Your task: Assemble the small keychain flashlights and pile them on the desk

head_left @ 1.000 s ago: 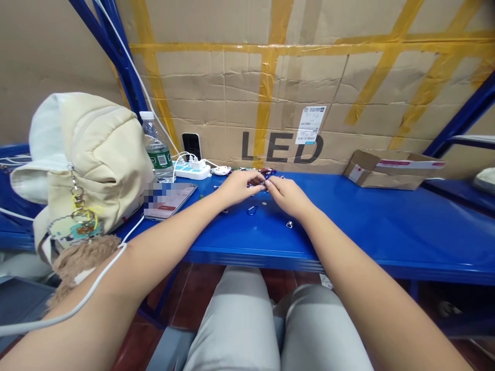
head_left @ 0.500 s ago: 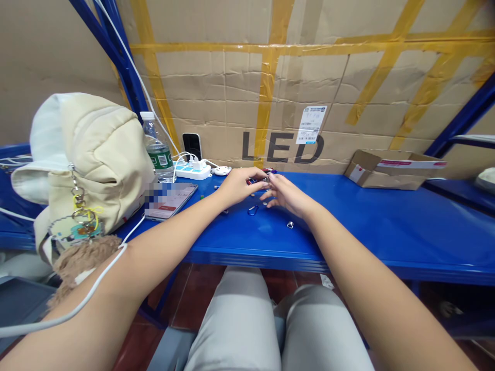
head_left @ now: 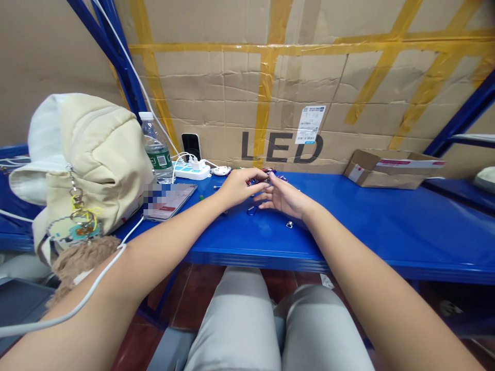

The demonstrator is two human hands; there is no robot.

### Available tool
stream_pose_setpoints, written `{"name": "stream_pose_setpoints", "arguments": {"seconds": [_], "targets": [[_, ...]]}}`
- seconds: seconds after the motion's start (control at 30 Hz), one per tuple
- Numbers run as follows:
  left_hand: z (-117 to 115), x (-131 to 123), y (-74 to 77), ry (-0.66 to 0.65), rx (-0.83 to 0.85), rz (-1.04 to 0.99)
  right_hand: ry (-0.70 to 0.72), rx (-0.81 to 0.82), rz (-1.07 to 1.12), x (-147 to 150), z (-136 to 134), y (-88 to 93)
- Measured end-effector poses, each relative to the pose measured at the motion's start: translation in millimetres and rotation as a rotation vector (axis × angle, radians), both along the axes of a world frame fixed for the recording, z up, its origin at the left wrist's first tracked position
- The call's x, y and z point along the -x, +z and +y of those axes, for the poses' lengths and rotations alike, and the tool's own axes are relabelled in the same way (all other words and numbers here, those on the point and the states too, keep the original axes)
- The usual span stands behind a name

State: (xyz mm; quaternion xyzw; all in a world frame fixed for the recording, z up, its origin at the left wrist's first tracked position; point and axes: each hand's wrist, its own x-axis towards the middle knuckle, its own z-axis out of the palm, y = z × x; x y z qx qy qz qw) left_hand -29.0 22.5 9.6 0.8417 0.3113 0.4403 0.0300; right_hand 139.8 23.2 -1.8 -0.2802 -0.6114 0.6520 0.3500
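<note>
Both my hands meet over a scatter of small metal clips on the blue shelf. My left hand is curled, thumb and fingers pinching a small coloured clip I can barely make out. My right hand lies beside it with fingers spread apart, its fingertips touching the left hand's. A blue carabiner clip lies just below the hands, partly under my right fingers. A small silver piece rests on the shelf near my right wrist. More coloured clips lie behind the hands.
A phone lies left of the hands, beside a cream backpack, a water bottle and a white power strip. A flat cardboard box sits at the right. A taped "LED" carton walls the back.
My right hand has gone from a closed pinch to spread fingers and slid slightly down toward the blue carabiner. My left hand has stayed almost in place, still pinching.
</note>
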Motion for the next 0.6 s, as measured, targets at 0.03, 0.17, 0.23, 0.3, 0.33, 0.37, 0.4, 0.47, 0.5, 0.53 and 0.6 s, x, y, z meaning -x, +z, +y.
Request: {"name": "stream_pose_setpoints", "arguments": {"seconds": [0.03,0.17,0.23,0.3,0.33,0.37,0.4,0.47,0.5,0.53,0.6], "targets": [[-0.4,-0.3,0.1,-0.001,0.001,-0.002,-0.01,-0.012,-0.005,0.2,0.0,0.0],[-0.7,-1.1,-0.1,-0.012,0.01,-0.008,-0.02,-0.042,0.004,1.2,1.0,-1.4],[-0.8,-1.3,-0.2,-0.017,0.016,-0.013,-0.014,-0.032,0.038,1.6,1.7,-2.3],[-1.1,-1.5,-0.1,-0.017,0.014,-0.021,-0.015,-0.023,0.064,1.9,2.3,-2.8],[-1.3,-1.6,0.0,-0.016,0.013,-0.024,-0.018,-0.022,0.069,2.0,2.5,-2.9],[-1.5,-1.7,0.2,-0.015,0.012,-0.027,-0.022,-0.023,0.07,2.1,2.6,-3.0],[-1.6,-1.8,0.3,-0.014,0.013,-0.028,-0.026,-0.023,0.07,2.2,2.7,-3.0],[-1.5,-1.9,0.2,-0.019,0.023,-0.028,-0.027,-0.022,0.078,2.4,2.8,-3.1],[-1.3,-2.0,0.0,-0.024,0.028,-0.028,-0.026,-0.021,0.087,2.5,2.8,-3.2],[-1.0,-2.1,-0.2,-0.03,0.032,-0.028,-0.023,-0.02,0.097,2.6,2.8,-3.3],[-0.2,-2.5,-0.8,-0.044,0.033,-0.032,-0.021,-0.022,0.116,2.8,2.8,-3.7]]}}
